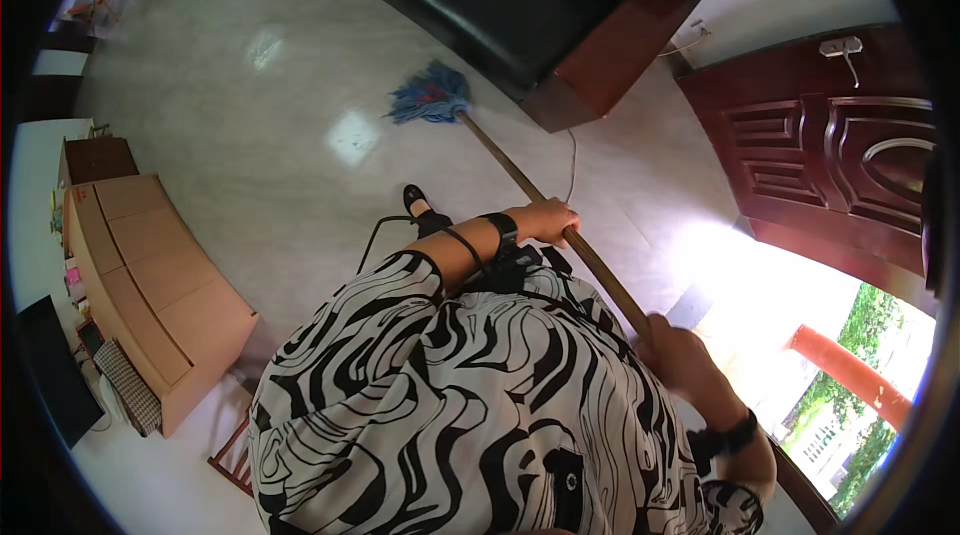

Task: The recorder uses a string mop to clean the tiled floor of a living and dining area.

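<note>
My left hand point(551, 221) is wrapped around the middle of a wooden mop handle point(501, 152), with a dark band on its wrist. Closer to my body, my right hand point(671, 355) grips the same pole near its upper end; that end is hidden by the hand. The handle slants away from me, up and left in the view. At its far end the blue mop head point(431, 92), made of cloth strips with some red among them, lies spread on the floor beside a black sofa.
The black sofa point(510, 2) has a reddish-brown end panel point(607, 55). A pale cable point(574, 167) runs along the glossy floor point(300, 212). A dark red door point(817, 152) stands ajar at right, with daylight outside. At left is a light brown cabinet point(165, 257) beside a television point(56, 370).
</note>
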The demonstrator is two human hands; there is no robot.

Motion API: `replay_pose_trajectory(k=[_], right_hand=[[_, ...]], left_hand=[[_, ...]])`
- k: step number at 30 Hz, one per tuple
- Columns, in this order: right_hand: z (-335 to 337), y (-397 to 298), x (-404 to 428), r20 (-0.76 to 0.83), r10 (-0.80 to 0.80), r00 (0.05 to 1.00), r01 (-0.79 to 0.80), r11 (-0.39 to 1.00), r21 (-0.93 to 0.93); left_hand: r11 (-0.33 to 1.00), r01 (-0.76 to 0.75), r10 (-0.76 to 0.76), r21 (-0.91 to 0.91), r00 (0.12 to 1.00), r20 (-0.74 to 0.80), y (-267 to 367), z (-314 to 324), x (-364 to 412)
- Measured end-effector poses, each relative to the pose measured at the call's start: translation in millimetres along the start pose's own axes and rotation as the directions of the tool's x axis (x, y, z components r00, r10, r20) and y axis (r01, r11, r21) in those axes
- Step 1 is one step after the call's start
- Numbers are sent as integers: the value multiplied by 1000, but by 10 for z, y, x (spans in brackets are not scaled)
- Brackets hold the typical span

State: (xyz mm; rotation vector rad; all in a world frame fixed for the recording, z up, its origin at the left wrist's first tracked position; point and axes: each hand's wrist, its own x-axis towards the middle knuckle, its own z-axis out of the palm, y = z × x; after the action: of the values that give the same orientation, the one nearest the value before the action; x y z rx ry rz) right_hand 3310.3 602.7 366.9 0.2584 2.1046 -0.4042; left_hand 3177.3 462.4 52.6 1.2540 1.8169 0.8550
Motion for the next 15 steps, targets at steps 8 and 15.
replay_pose_trajectory(k=[8, 15], right_hand=[[-476, 387, -423, 349, 205, 914, -320, 894, 313], [-309, 331, 772, 378, -54, 924, -96, 924, 369]], left_hand=[[946, 98, 1, -307, 952, 307, 515, 263, 275], [983, 127, -136, -131, 989, -65, -218, 177, -343]])
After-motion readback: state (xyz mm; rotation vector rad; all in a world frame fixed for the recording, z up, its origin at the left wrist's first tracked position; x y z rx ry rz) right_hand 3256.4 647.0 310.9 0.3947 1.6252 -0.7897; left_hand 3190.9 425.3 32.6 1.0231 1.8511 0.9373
